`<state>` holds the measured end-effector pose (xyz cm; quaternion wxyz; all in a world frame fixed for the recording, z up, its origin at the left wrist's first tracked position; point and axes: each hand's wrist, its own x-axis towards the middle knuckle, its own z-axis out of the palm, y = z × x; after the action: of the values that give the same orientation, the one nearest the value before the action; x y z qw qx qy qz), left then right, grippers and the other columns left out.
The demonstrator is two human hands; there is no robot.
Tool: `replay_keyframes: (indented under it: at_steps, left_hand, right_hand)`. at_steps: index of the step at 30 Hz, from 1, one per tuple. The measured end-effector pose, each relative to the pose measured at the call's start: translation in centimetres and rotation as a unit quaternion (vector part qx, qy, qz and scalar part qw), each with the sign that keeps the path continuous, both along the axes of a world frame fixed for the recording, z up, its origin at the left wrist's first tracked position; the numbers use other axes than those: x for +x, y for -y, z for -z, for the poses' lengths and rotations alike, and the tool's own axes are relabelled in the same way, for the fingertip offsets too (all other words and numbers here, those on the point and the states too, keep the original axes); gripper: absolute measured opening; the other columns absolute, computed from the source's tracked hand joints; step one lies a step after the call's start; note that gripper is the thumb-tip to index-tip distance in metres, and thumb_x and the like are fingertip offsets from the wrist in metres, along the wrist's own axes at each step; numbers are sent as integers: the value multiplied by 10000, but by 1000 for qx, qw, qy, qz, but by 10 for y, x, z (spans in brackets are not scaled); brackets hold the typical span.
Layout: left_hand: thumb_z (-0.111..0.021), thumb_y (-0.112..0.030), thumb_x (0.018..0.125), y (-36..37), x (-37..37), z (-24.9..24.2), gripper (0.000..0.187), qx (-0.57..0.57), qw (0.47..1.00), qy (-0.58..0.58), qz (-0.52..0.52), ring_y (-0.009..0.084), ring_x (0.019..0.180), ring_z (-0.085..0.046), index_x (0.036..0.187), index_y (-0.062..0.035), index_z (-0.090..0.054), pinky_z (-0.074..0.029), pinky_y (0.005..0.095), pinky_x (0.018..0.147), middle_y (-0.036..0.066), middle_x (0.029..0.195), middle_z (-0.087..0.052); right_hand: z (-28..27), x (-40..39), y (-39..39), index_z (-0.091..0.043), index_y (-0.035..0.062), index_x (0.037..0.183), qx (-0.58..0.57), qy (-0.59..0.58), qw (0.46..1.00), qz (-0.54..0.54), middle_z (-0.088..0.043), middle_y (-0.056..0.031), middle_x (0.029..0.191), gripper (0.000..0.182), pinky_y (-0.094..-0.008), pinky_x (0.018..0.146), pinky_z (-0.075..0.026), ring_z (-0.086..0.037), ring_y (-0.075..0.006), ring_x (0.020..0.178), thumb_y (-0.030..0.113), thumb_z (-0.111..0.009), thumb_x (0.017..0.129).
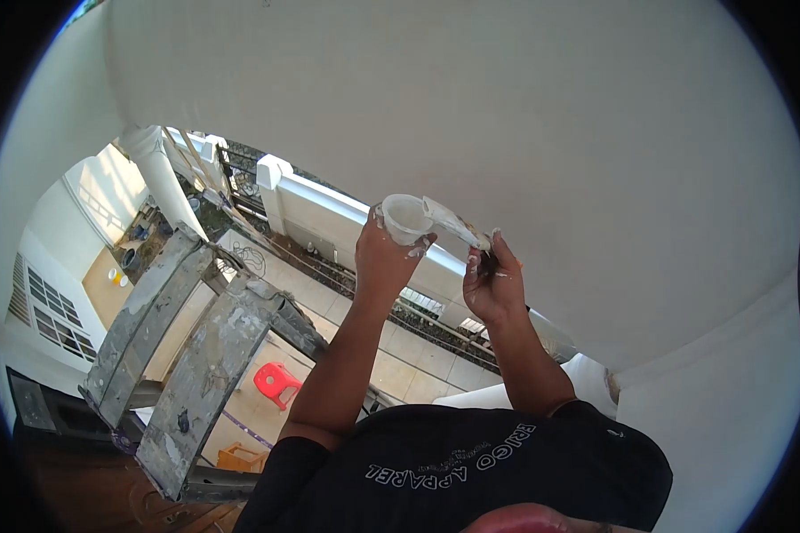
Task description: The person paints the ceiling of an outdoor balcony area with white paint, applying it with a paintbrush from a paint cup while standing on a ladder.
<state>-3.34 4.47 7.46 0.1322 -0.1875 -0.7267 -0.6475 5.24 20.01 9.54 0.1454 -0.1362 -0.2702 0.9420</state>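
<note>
A small translucent plastic tub (406,218) is gripped in my left hand (375,253), whose fingers wrap round its side. White paste smears the tub and my fingertips. My right hand (493,282) is closed on the handle end of a putty knife (453,222), its blade coated in white. The blade tip lies right at the tub's rim. White specks dot the fingers of my right hand too. Both hands are raised in front of the broad pale wall (507,107).
A paint-splattered stepladder (200,382) stands at lower left. Far below on the tiled floor are a red plastic stool (276,384) and an orange stool-like object (242,457). A white boundary wall (329,209) and a round column (162,178) lie beyond.
</note>
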Motion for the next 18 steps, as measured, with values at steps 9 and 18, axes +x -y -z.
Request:
replay_keyframes:
  at_steps: [9, 18]
  left_hand:
    - [-880, -274, 652, -3, -33, -20, 725, -4, 1000, 12, 6, 387, 1050, -622, 1202, 2, -497, -510, 482, 891, 205, 1092, -628]
    - [-888, -198, 640, -7, -31, -6, 619, 43, 998, -37, -7, 331, 962, -675, 1112, -4, -537, -549, 422, 814, 168, 1007, -670]
  right_hand:
    - [-185, -127, -7, -569, -28, 1021, 349, -197, 908, 118, -649, -135, 927, 222, -279, 674, -589, -672, -195, 774, 55, -701, 863]
    - [-348, -185, -14, -639, -34, 984, 733, -64, 635, 236, -672, -108, 932, 321, -257, 642, -573, -679, -166, 772, 114, -811, 756]
